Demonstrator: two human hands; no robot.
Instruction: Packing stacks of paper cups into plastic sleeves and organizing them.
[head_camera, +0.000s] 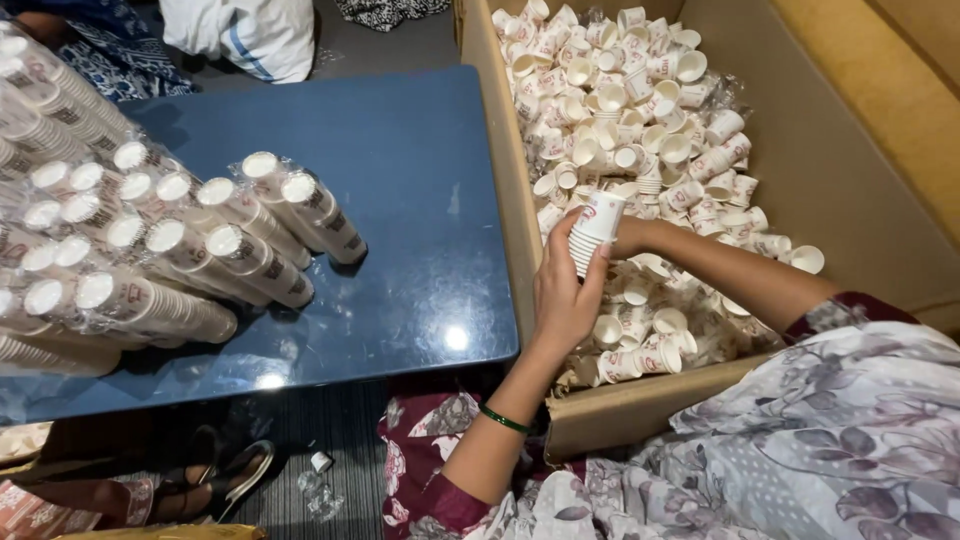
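Here, label by label:

Stack: a short nested stack of white paper cups (597, 228) with red print, tilted, mouth up and to the right, held over the near part of the box.
Left hand (566, 292): closed on the lower end of the stack, fingers (592, 290) curled up its side; a green bangle (506, 420) sits on the wrist.
Right hand (626, 236): mostly hidden behind the stack; it meets the stack from the far side, but whether it clasps it cannot be told.
Loose cups (640, 120): heaped under and beyond the grip, lying every way, some in clear wrap.
Box (640, 405): big cardboard one holding the heap; its near wall runs just below the left wrist.
Table (400, 200): blue and glossy, just left of the grip, touching the box's left wall.
Sleeves (180, 260): wrapped rows of stacked cups piled on the table's left part, well apart from the hands.
Clothing (820, 450): floral fabric, grey and maroon, below the arms.
Floor: a lone cup (321, 461) near a sandal (235, 475), below the table edge.
Far left: another person's patterned blue clothing (120, 60) beyond the table.
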